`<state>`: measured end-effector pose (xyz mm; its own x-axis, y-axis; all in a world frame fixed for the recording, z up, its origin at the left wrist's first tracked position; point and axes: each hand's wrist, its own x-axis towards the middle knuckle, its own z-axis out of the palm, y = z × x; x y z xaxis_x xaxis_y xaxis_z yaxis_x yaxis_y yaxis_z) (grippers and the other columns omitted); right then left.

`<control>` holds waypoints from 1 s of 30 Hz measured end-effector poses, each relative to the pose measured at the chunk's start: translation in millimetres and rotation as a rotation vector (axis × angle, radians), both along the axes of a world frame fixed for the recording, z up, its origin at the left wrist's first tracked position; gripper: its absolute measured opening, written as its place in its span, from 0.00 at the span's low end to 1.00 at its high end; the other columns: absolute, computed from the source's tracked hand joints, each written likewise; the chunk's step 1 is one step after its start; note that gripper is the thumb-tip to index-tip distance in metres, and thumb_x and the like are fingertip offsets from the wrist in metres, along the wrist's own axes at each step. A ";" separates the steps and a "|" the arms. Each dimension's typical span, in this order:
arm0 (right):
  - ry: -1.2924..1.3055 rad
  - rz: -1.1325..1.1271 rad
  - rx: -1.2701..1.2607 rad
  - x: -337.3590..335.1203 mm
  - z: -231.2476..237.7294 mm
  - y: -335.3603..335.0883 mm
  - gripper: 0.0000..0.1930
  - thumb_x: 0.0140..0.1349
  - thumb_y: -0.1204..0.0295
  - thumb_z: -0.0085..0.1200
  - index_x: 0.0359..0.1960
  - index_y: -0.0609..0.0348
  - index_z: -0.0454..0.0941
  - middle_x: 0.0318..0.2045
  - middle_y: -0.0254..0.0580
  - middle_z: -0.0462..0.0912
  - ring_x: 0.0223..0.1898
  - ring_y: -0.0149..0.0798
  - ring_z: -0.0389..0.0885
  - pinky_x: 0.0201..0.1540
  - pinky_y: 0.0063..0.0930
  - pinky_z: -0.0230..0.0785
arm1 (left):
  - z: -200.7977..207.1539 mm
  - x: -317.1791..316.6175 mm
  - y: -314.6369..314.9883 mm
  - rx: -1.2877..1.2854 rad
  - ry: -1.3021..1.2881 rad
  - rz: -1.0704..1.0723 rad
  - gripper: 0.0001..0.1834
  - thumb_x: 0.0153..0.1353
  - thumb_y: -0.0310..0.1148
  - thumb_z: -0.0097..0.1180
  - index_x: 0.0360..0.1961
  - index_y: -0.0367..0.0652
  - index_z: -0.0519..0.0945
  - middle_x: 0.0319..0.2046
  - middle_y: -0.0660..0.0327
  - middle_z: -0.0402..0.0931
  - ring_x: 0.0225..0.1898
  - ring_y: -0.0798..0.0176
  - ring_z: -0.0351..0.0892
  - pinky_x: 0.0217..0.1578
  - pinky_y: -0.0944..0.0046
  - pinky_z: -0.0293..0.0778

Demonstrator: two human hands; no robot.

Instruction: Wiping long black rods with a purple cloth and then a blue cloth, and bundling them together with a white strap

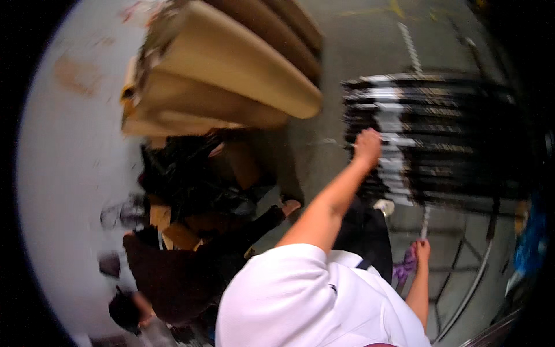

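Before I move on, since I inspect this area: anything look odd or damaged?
Yes: a brown smudge on the wall, upper left, stands out against the paler surface. The black stack at the left hand shows no clear damage, though blur hides detail.

Pale grey wall (63, 191), far left of left hand (367, 147); brownish smear (76, 75) high up, reddish marks (141, 10) near top. Grey floor (367, 43) beyond left hand, faint yellow marking (396, 8) farther out. Large brown rolls (243, 63) beyond-left of left hand, against wall side. Dark heap (179, 176) nearer. Light dim, uneven; wall brighter than floor.
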<state>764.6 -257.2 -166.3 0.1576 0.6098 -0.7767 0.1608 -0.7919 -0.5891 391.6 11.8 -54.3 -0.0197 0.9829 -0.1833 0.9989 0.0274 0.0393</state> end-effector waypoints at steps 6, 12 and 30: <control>0.055 0.193 -0.048 -0.7 -25.1 34.7 0.04 0.58 0.72 0.44 0.32 0.59 0.66 0.17 0.43 0.73 0.11 0.36 0.69 0.10 0.27 0.60 | 30.2 -30.2 -85.8 0.226 -0.397 0.129 0.22 0.44 0.28 0.53 0.44 0.40 0.67 0.48 0.52 0.61 0.50 0.48 0.60 0.49 0.52 0.60; 0.061 0.219 0.015 -40.3 5.7 110.2 0.03 0.58 0.73 0.43 0.33 0.57 0.66 0.18 0.42 0.73 0.11 0.34 0.69 0.10 0.26 0.62 | 21.7 -91.6 -196.4 0.059 -0.324 0.528 0.16 0.44 0.30 0.53 0.38 0.45 0.73 0.46 0.54 0.64 0.51 0.50 0.61 0.51 0.52 0.60; 0.093 0.614 -0.027 -288.3 73.5 196.2 0.04 0.54 0.77 0.45 0.32 0.59 0.68 0.22 0.40 0.74 0.18 0.35 0.74 0.13 0.29 0.67 | -23.5 -323.2 -209.7 0.049 -0.909 0.755 0.06 0.46 0.32 0.49 0.26 0.43 0.75 0.27 0.51 0.76 0.30 0.49 0.76 0.29 0.53 0.70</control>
<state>476.3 -61.0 -92.9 -0.2846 0.5480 -0.7865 0.5405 -0.5859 -0.6038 68.4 -197.9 -77.8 -0.4806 0.7842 -0.3926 0.3350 0.5779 0.7442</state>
